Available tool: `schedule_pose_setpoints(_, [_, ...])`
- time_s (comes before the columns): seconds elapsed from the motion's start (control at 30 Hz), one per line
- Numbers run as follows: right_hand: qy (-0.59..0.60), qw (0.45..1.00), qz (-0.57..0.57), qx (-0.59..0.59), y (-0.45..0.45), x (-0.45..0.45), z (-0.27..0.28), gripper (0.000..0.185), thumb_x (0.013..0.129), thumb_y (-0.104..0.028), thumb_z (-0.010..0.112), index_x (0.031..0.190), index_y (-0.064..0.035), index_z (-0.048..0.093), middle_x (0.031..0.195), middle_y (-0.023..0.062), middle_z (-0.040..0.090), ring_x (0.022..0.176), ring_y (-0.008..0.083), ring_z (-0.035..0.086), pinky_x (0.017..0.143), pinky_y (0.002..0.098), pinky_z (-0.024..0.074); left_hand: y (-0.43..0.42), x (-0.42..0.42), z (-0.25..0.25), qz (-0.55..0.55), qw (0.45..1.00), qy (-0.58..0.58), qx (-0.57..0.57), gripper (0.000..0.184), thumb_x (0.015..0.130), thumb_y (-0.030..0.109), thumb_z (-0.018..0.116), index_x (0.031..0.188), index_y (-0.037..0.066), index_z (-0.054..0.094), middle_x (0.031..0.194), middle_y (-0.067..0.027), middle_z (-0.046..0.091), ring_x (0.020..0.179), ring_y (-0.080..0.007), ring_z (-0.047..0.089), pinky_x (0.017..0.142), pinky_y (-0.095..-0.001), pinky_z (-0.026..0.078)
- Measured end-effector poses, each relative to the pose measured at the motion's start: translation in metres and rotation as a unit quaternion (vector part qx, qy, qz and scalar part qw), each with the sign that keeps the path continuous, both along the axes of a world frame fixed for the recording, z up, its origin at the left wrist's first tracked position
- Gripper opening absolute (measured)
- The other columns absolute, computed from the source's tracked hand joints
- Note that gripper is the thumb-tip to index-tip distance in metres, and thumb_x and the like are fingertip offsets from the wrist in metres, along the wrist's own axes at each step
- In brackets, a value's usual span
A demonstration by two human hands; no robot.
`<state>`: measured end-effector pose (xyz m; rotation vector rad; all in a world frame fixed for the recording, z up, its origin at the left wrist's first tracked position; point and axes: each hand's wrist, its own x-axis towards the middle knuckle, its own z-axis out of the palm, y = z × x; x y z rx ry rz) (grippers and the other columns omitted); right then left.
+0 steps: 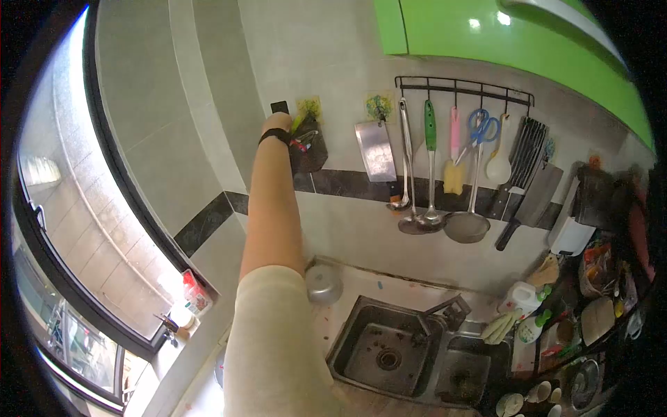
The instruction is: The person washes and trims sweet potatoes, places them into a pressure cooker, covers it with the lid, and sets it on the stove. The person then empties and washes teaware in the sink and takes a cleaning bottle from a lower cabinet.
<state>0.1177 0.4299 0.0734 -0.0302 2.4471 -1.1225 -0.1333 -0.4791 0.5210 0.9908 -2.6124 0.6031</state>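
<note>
My left arm reaches up to the tiled wall, a black band (pixel 275 135) around its wrist. My left hand (pixel 278 122) is at the wall, seen from behind, with its fingers mostly hidden. Just above it shows a small black rectangular thing (pixel 279 107); whether I hold it or it is fixed to the wall, I cannot tell. Close on the right, a dark pouch (pixel 310 151) with green and pink-red things at its top hangs below a yellow patterned sticker hook (pixel 309 108). My right hand is out of view.
A cleaver (pixel 376 151) hangs right of the pouch. A black rack (pixel 464 88) holds ladles, a skimmer (pixel 467 227) and blue scissors (pixel 483 126). Below are a metal pot (pixel 324 283) and a double sink (pixel 345 332). A window (pixel 83 201) is left, a green cabinet (pixel 472 35) overhead.
</note>
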Motion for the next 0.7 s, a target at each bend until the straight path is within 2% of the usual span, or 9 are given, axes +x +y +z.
schedule_pose_setpoints(0.13, [0.004,0.998,-0.008,-0.058,0.005,-0.002,-0.025,0.048,0.091,-0.031,0.047,0.135,-0.016,0.033,0.14,0.0086,0.025,0.124,0.0252,0.033,0.101,0.0417,0.0304,0.056,0.034,-0.015,-0.054,0.977,0.184,-0.093,0.015,0.073,0.016,0.059,0.076,0.003,0.066,0.083,-0.0187,0.063,0.076,-0.0342,0.061,0.065,-0.0405,0.05])
schedule_pose_setpoints(0.2, [0.092,0.984,0.153,0.028,0.026,-0.033,-0.099,0.05,0.09,-0.032,0.047,0.135,-0.0185,0.03,0.143,0.0075,0.018,0.127,0.0251,0.029,0.103,0.0428,0.0279,0.11,0.07,-0.001,-0.07,0.971,0.174,-0.146,0.02,0.077,0.019,0.055,0.077,0.002,0.066,0.082,-0.0204,0.062,0.077,-0.0366,0.06,0.066,-0.0427,0.049])
schedule_pose_setpoints(0.27, [0.173,0.896,0.377,0.159,0.044,-0.061,-0.138,0.054,0.089,-0.033,0.048,0.137,-0.0227,0.026,0.145,0.0065,0.012,0.128,0.0261,0.026,0.104,0.044,0.026,0.142,0.092,0.007,-0.103,0.968,0.171,-0.153,0.016,0.076,0.013,0.057,0.079,-0.002,0.06,0.085,-0.023,0.06,0.083,-0.0353,0.06,0.069,-0.0428,0.05])
schedule_pose_setpoints(0.37, [0.306,0.924,0.228,0.027,-0.042,-0.062,-0.012,0.043,0.086,-0.017,0.051,0.126,-0.01,0.038,0.126,0.0079,0.035,0.102,0.0208,0.043,0.084,0.0353,0.0382,0.135,0.102,0.003,-0.14,0.956,0.213,-0.145,0.03,0.08,0.028,0.054,0.088,0.0,0.059,0.079,-0.0233,0.061,0.076,-0.0385,0.061,0.067,-0.0457,0.049])
schedule_pose_setpoints(0.43, [0.32,0.92,0.218,-0.061,-0.081,-0.069,0.047,0.036,0.084,-0.006,0.053,0.119,-0.0015,0.046,0.113,0.0088,0.05,0.084,0.0172,0.054,0.071,0.0296,0.0463,0.188,0.141,0.0,-0.152,0.944,0.29,0.035,0.03,0.082,0.033,0.052,0.089,0.005,0.061,0.084,-0.0186,0.062,0.081,-0.0355,0.061,0.072,-0.0444,0.049])
schedule_pose_setpoints(0.5, [0.122,0.941,0.262,-0.177,-0.104,-0.08,0.085,0.035,0.087,-0.009,0.051,0.121,-0.0028,0.046,0.117,0.0097,0.048,0.094,0.0196,0.055,0.077,0.0309,0.0458,0.22,0.177,-0.021,-0.165,0.905,0.376,0.113,0.052,0.083,0.046,0.046,0.09,-0.003,0.06,0.084,-0.0269,0.061,0.085,-0.0403,0.059,0.072,-0.0449,0.046])
schedule_pose_setpoints(0.53, [0.036,0.921,0.29,-0.256,-0.113,-0.083,0.106,0.038,0.087,-0.013,0.053,0.123,-0.0035,0.045,0.12,0.0101,0.047,0.097,0.0207,0.054,0.08,0.0314,0.0454,0.252,0.208,-0.036,-0.16,0.908,0.35,0.167,0.047,0.083,0.042,0.047,0.086,-0.003,0.059,0.075,-0.0223,0.06,0.074,-0.0338,0.058,0.064,-0.0413,0.046])
schedule_pose_setpoints(0.63, [-0.176,0.784,0.4,-0.441,-0.127,-0.107,0.172,0.049,0.084,-0.022,0.057,0.127,-0.0029,0.042,0.128,0.0125,0.043,0.104,0.0237,0.053,0.085,0.0325,0.0441,0.348,0.301,-0.077,-0.14,0.925,0.267,0.232,0.037,0.083,0.035,0.051,0.081,-0.001,0.058,0.063,-0.0121,0.059,0.059,-0.0207,0.058,0.054,-0.0338,0.046])
schedule_pose_setpoints(0.7, [-0.141,0.753,0.485,-0.422,-0.122,-0.122,0.205,0.054,0.083,-0.027,0.058,0.124,0.0047,0.041,0.125,0.0203,0.044,0.101,0.0286,0.056,0.083,0.0369,0.0467,0.367,0.359,-0.121,-0.122,0.961,0.172,0.178,0.037,0.083,0.04,0.057,0.089,0.004,0.061,0.072,-0.0101,0.061,0.069,-0.0202,0.061,0.062,-0.033,0.048])
